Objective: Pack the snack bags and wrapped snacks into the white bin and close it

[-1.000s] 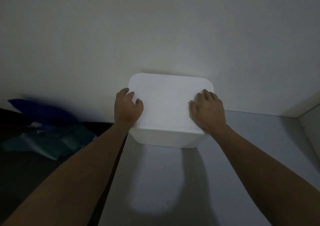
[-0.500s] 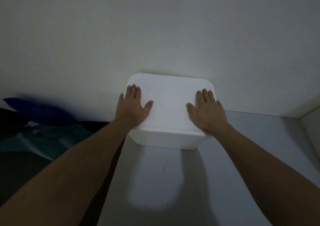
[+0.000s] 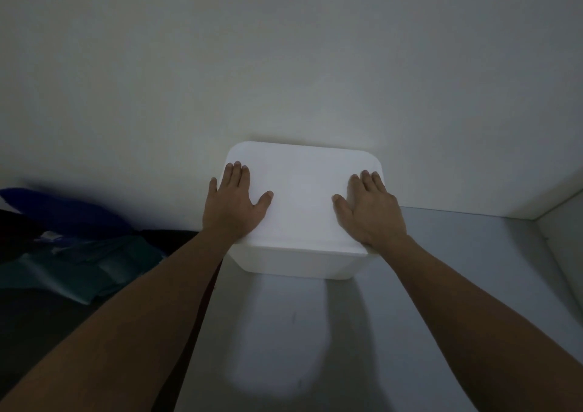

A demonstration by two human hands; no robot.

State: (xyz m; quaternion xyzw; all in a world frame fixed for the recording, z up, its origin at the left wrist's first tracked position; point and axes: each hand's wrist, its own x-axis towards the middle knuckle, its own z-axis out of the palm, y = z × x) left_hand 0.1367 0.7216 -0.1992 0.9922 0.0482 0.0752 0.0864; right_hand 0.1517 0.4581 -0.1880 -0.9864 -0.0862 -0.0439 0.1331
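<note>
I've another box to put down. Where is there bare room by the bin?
The grey top is bare before the bin and to its right, up to the wall. Left is crowded with cloth. Both hands, left and right, cover the lid.

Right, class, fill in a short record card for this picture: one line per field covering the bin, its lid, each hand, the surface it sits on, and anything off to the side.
bin: white bin, standing against the wall
lid: white lid, lying flat over the bin's top
contents: hidden by the lid
left hand: left hand, fingers straight, palm down on the lid's left side
right hand: right hand, fingers straight, palm down on the lid's right side
surface: grey tabletop
off to the side: teal cloth and a dark blue item, dim, at left
</note>
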